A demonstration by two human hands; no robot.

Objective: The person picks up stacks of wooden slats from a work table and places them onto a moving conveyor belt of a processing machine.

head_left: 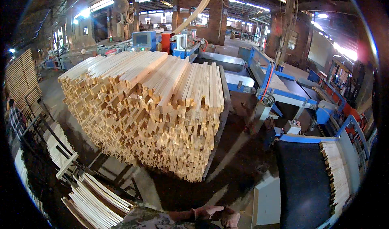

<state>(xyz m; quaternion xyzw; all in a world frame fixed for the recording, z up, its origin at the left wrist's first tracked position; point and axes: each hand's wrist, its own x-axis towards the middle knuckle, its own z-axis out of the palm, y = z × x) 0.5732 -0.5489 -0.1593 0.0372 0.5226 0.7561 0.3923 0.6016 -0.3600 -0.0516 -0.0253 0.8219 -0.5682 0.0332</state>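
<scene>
At the lower edge, my left hand (203, 213) reaches in from a camouflage sleeve (142, 219), in what looks like a brownish-red glove. One finger stretches out to the right, and nothing shows in its grasp. Close beside its fingertip is my right hand (230, 217), which looks curled; whatever it might hold is hidden. Both hands are dim and partly cut off. Ahead of them stands a large stack of pale wooden strips (162, 119), their cut ends facing me. Nearer, at lower left, lies a smaller bundle of long strips (95, 200).
To the right runs a black conveyor belt (306, 184), with a row of wooden strips (335, 176) along its far side. Blue-framed machinery (283, 92) stands beyond it. Behind the stack is a blue control box with a screen (144, 40). A person in a checked shirt (16, 119) is at far left.
</scene>
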